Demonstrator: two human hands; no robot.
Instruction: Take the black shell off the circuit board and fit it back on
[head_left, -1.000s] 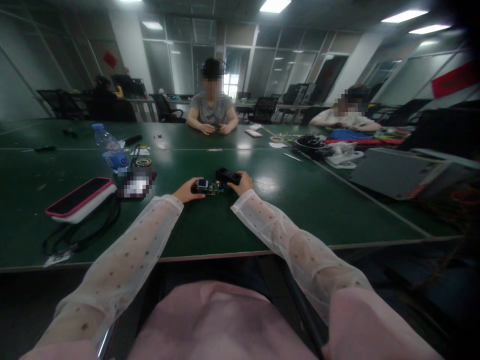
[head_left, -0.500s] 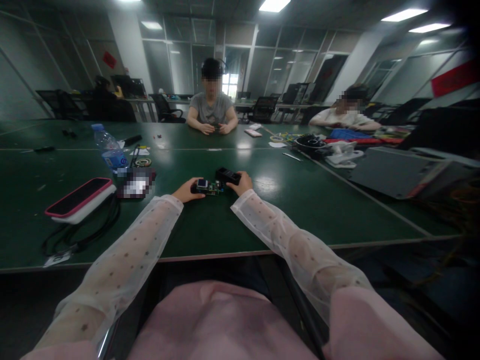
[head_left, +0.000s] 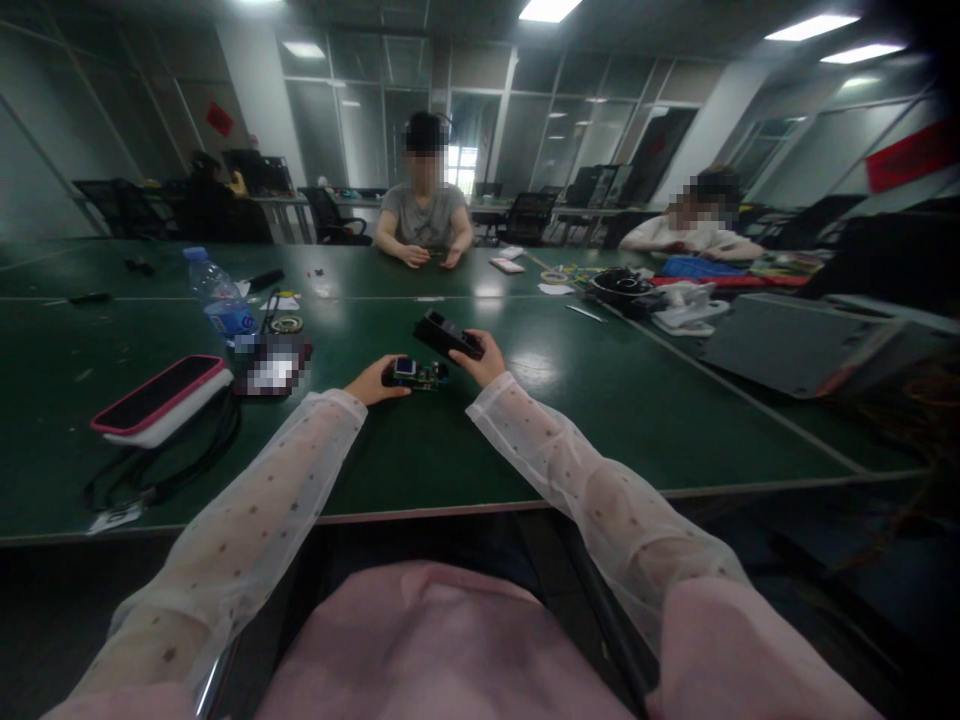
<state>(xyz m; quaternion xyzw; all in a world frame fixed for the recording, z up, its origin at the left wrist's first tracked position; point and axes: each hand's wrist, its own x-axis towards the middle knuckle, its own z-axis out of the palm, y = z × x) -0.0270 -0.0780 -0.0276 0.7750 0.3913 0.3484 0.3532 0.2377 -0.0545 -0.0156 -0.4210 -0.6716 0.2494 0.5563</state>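
My left hand grips the left end of a small green circuit board with a little screen at its left part. My right hand is closed on the right end of a black plastic case, which is tilted, its left end farther from me. The case is just beyond the board, over the green table. Some of the fingers of both hands are hidden behind what they hold.
At the left are a water bottle, a pink-edged black device with cables and a blurred-out object. A grey metal box stands at the right. Across the table sits a person; another person is farther right.
The black case has tilted, its left end moving up and left, and my right hand has turned with it. My left hand and the board have hardly moved.
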